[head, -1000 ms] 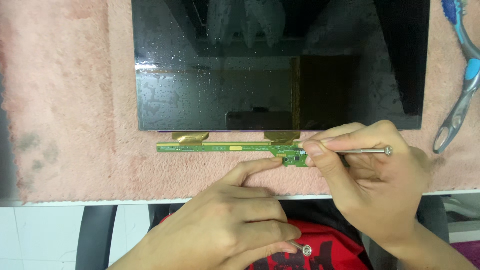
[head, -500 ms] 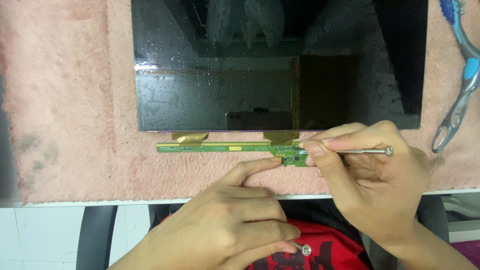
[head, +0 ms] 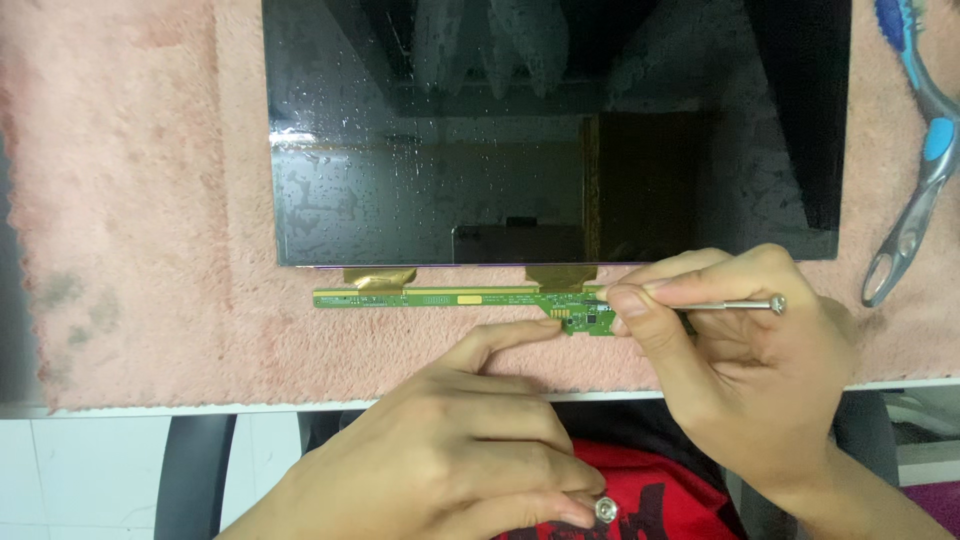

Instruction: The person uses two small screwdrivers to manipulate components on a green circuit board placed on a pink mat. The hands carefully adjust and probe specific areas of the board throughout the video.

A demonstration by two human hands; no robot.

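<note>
A dark glass display panel [head: 550,130] is lying flat on a pink fleecy cloth [head: 140,200], which is cushioning it against the table [head: 120,410] beneath. Along the panel's near edge a narrow green circuit strip [head: 450,297] is lying on the cloth, joined to the glass by two short amber ribbon tabs [head: 380,277]. The strip is lying just clear of the glass, so its whole face is lying open to view.

The right hand [head: 740,350] is curling shut around a thin metal tool [head: 720,305], pinching it between thumb and forefinger like a pen. It is holding the shaft nearly level, with the tip pointing left onto the wider right end of the strip. The tip itself is hiding behind the thumb, so it is probably touching the board, though the contact cannot be seen.

The left hand [head: 470,450] is grasping nothing and is stretching its forefinger forward to the strip's near edge. It is pressing down just beside the tool, seemingly to keep the light board from sliding. A ring is sitting on one of its folded fingers.

At the far right of the cloth, well apart from both hands, a blue and grey toothbrush [head: 925,150] is lying unused.
</note>
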